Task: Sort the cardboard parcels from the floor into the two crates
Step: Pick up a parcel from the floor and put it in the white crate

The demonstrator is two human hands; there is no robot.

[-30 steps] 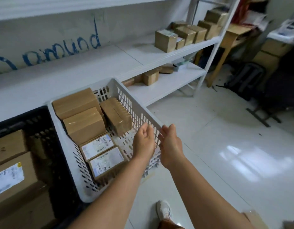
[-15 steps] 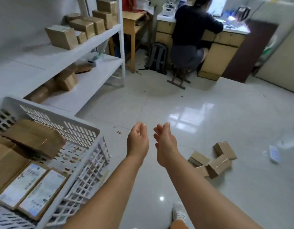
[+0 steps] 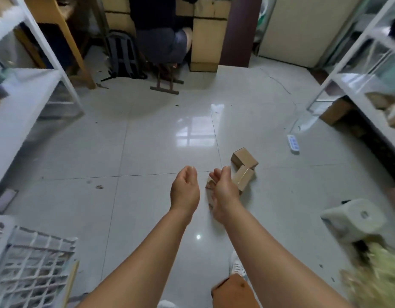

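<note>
Parcels lying clustered on floor tiles, well beyond white crate, awaiting sorting. Reaching toward parcels with left hand and right hand, both relaxed and empty, presumably readying for a two-handed scoop.

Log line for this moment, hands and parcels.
left hand: open, empty | right hand: open, empty, above the parcels | cardboard parcels: clustered on floor | white crate: lower left corner
</note>
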